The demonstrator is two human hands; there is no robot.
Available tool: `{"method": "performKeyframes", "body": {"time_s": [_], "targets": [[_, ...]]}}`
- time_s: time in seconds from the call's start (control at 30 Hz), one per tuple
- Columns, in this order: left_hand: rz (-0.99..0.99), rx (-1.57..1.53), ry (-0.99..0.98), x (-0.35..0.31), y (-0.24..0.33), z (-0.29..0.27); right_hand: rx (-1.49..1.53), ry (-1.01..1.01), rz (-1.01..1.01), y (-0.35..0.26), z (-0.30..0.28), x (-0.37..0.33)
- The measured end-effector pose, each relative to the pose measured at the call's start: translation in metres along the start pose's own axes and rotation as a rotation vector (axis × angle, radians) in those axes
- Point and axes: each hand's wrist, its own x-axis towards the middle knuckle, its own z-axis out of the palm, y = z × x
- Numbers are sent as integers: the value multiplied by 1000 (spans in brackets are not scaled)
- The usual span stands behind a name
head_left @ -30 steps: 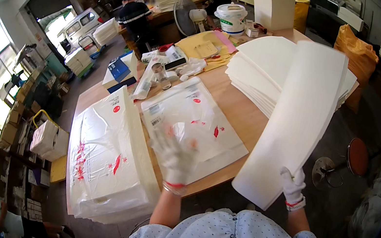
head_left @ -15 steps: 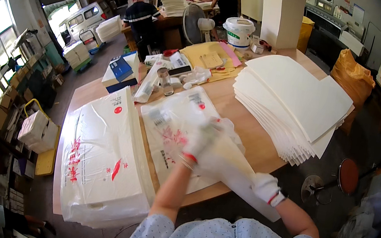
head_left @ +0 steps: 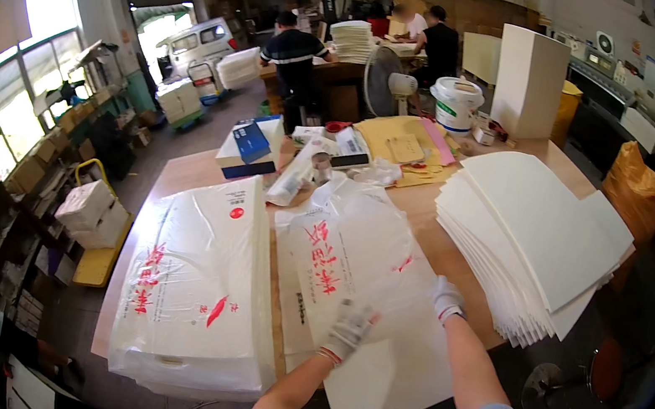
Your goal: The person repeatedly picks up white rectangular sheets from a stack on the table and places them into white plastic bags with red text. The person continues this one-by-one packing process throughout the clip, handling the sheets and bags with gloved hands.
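Note:
A clear plastic bag [head_left: 370, 232] with red print lies spread on the table, and white paper sheets [head_left: 391, 375] stick out of its near end. My left hand [head_left: 351, 331], in a white glove, lies on the bag's near part with its fingers stretched out, slightly smeared by motion. At the bag's right edge is my right hand [head_left: 447, 300], also gloved; its fingers are closed on the plastic there, partly hidden. Left of these stands a thick bagged stack of paper [head_left: 192, 286] with red print.
A fanned pile of white sheets [head_left: 540, 228] covers the table's right side. Farther back are a blue box [head_left: 250, 142], a glass jar [head_left: 321, 168], yellow envelopes [head_left: 396, 143], a white bucket [head_left: 455, 105] and a fan [head_left: 381, 81]. Co-workers [head_left: 290, 55] are beyond. A stool [head_left: 606, 369] stands at right.
The bag has been spread flatter over the sheets, its print now showing. My left hand moved down toward me, my right hand forward along the bag's right edge. The view shifted.

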Motion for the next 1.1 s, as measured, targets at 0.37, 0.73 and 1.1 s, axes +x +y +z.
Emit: {"method": "performKeyframes", "body": {"time_s": [0.37, 0.73, 1.1], "targets": [[-1089, -492, 65, -90, -4, -95, -124, -282, -195, 80, 9, -96], [-956, -745, -296, -177, 156, -230, 323, -162, -437, 173, -29, -306], [-1416, -809, -19, -138, 143, -199, 584, -263, -202, 210, 36, -254]]}}
